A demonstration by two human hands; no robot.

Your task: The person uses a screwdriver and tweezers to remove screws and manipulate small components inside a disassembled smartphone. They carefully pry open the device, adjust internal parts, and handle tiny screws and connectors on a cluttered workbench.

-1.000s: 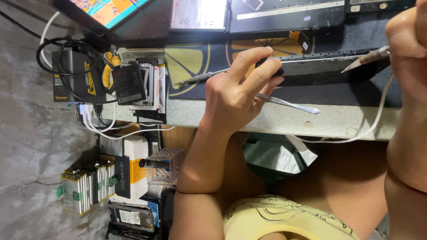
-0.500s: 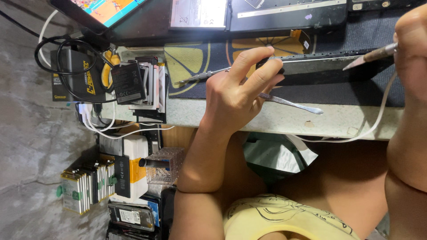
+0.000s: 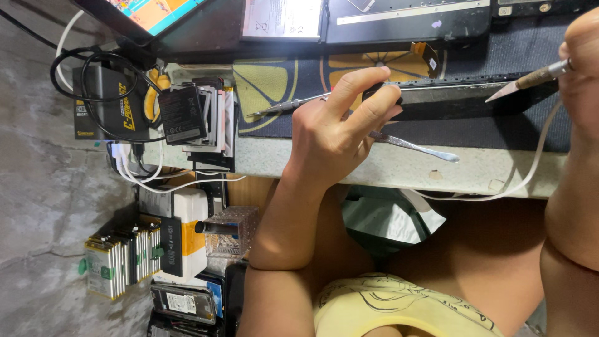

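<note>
We find the dark flat device lying on the patterned mat on the bench. Our left hand pins its near end, grip closed on the device edge, a metal spudger under the fingers. Our right hand pinches a pointed tool, its tip at the far end. We advise keeping the tip low and the pressure light.
</note>
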